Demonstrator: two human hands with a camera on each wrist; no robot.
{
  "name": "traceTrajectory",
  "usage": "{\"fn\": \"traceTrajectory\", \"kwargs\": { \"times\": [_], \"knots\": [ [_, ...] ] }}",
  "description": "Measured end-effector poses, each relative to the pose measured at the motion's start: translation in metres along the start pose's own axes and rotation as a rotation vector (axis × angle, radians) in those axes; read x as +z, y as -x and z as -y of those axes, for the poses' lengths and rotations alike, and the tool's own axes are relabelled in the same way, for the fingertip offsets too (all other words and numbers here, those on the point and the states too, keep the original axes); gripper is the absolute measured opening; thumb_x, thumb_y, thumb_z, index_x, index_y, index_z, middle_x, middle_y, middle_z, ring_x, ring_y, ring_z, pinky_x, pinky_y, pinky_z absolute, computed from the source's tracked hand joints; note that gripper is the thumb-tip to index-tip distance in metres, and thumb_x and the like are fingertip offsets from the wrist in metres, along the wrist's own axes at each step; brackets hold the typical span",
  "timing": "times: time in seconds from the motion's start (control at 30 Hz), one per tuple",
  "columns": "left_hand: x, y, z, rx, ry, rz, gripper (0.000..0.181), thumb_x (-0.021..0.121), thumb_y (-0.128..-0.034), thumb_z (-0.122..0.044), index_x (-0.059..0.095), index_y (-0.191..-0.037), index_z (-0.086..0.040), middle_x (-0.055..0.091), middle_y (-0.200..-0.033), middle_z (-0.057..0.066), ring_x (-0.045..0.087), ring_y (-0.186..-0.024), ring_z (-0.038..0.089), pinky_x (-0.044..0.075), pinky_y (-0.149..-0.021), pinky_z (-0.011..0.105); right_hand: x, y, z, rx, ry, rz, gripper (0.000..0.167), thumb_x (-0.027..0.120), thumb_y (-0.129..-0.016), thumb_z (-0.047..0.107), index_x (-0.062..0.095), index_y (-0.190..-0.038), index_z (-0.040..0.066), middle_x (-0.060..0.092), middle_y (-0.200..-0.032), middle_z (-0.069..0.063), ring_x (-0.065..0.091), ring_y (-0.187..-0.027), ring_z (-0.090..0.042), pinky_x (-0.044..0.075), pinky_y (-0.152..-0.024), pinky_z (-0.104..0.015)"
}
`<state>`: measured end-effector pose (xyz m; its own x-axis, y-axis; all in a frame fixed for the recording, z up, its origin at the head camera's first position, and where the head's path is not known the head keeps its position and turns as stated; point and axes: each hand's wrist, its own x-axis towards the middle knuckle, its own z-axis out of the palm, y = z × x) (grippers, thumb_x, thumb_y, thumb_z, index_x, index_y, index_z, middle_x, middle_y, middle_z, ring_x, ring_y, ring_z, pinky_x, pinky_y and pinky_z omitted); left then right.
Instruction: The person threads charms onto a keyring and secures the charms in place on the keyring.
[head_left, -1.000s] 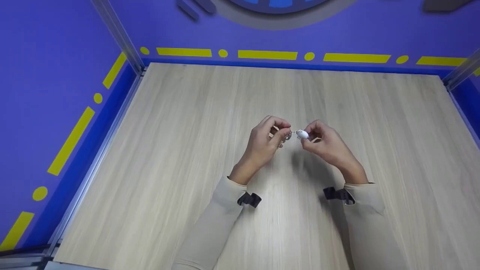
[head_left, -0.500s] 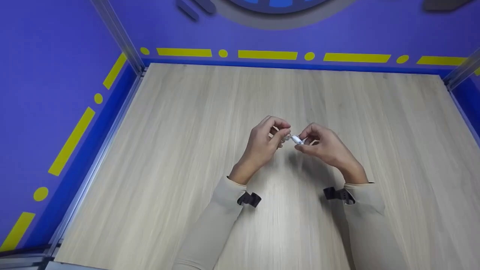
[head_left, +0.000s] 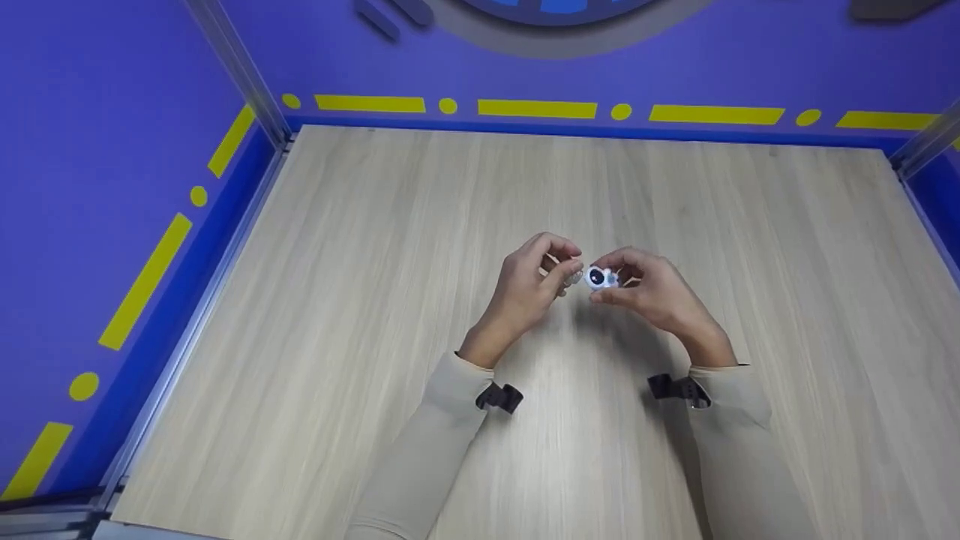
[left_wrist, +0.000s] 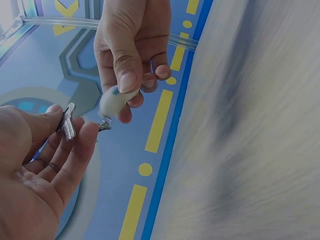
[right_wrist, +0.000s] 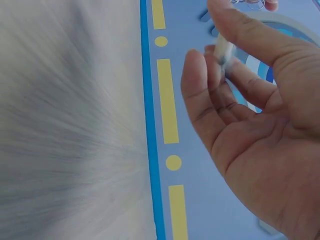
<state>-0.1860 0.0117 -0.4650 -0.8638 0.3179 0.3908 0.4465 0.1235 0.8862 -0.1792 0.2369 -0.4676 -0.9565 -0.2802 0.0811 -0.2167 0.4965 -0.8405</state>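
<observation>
Just above the table, my left hand (head_left: 525,281) pinches small metal keys (left_wrist: 68,124) between thumb and fingers. Facing it, my right hand (head_left: 660,292) holds a small white keychain charm (head_left: 598,278) by thumb and fingertips. The charm has a round head with a dark oval front, like a little astronaut. In the left wrist view a metal link (left_wrist: 104,124) hangs between the charm and the left fingers. Only a rounded white side of the charm shows there, partly behind the right thumb. The right wrist view shows it blurred, mostly covered by the fingers.
A light wood-grain table (head_left: 390,225) lies under both hands. Blue-purple panels (head_left: 112,150) with yellow marks stand at its back and sides, joined by metal posts (head_left: 236,64). Each sleeve cuff carries a black strap (head_left: 499,398).
The right hand has turned the charm, from its white back through an edge-on view to its dark front, and shifted slightly left. My left hand stays in place with the keys.
</observation>
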Motion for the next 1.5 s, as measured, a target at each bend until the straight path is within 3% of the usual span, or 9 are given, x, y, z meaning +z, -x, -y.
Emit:
{"fn": "traceTrajectory", "kwargs": {
  "times": [0.1,0.3,0.5,0.7,0.93,1.27,1.5],
  "knots": [
    [0.001,-0.001,0.001,-0.008,0.004,-0.002,0.014,0.071,-0.1021,-0.007,0.066,-0.112,0.001,0.068,-0.102,0.009,0.068,-0.082,0.020,0.060,-0.066,0.028,-0.001,0.000,-0.002,0.010,0.010,-0.033,0.037,0.090,-0.086,0.007,0.071,-0.117,-0.002,0.069,-0.104,-0.012,0.062,-0.090,-0.023,0.050,-0.074,-0.021],
    [0.001,-0.002,0.002,-0.042,-0.013,-0.010,0.015,0.074,-0.0999,-0.008,0.067,-0.111,0.000,0.071,-0.101,0.006,0.066,-0.079,0.007,0.059,-0.065,0.028,-0.004,0.002,-0.002,0.033,-0.005,-0.088,0.032,0.090,-0.086,0.010,0.071,-0.109,-0.001,0.070,-0.100,-0.011,0.064,-0.087,-0.021,0.051,-0.071,-0.020],
    [0.002,-0.001,0.003,-0.085,-0.030,-0.012,0.014,0.075,-0.1002,-0.010,0.068,-0.110,-0.003,0.071,-0.102,0.003,0.067,-0.081,0.011,0.058,-0.064,0.026,-0.005,0.002,-0.003,0.029,0.009,-0.126,0.027,0.091,-0.085,0.011,0.073,-0.102,0.000,0.071,-0.096,-0.009,0.060,-0.082,-0.020,0.048,-0.065,-0.020],
    [0.001,-0.001,0.004,-0.123,-0.071,-0.032,0.012,0.075,-0.0998,-0.008,0.068,-0.109,-0.005,0.072,-0.103,0.001,0.068,-0.085,0.011,0.055,-0.066,0.024,-0.005,0.002,-0.003,0.045,0.007,-0.150,0.026,0.090,-0.088,0.015,0.075,-0.105,0.001,0.072,-0.098,-0.009,0.059,-0.083,-0.021,0.047,-0.065,-0.021],
    [0.002,-0.003,0.008,-0.149,-0.044,-0.040,0.011,0.076,-0.0987,-0.005,0.069,-0.108,-0.004,0.073,-0.102,0.002,0.070,-0.085,0.012,0.056,-0.070,0.025,-0.008,0.004,0.000,0.060,-0.010,-0.138,0.029,0.085,-0.093,0.018,0.074,-0.114,0.000,0.073,-0.105,-0.011,0.063,-0.089,-0.019,0.053,-0.070,-0.020],
    [0.000,-0.004,0.009,-0.192,-0.035,-0.049,0.013,0.075,-0.0981,-0.002,0.069,-0.109,-0.004,0.073,-0.104,0.002,0.069,-0.087,0.010,0.057,-0.073,0.025,-0.007,-0.001,-0.004,0.045,-0.172,-0.114,0.021,0.079,-0.095,0.001,0.069,-0.112,-0.008,0.072,-0.104,-0.018,0.069,-0.083,-0.017,0.060,-0.075,-0.027],
    [0.000,-0.001,0.014,-0.208,-0.032,-0.070,0.013,0.072,-0.0971,0.004,0.069,-0.109,-0.001,0.073,-0.103,0.006,0.071,-0.088,0.012,0.058,-0.073,0.025,0.001,-0.003,-0.005,0.103,-0.283,-0.075,0.023,0.075,-0.096,-0.004,0.063,-0.113,-0.013,0.071,-0.108,-0.023,0.074,-0.088,-0.018,0.062,-0.082,-0.031]
  ]
}}
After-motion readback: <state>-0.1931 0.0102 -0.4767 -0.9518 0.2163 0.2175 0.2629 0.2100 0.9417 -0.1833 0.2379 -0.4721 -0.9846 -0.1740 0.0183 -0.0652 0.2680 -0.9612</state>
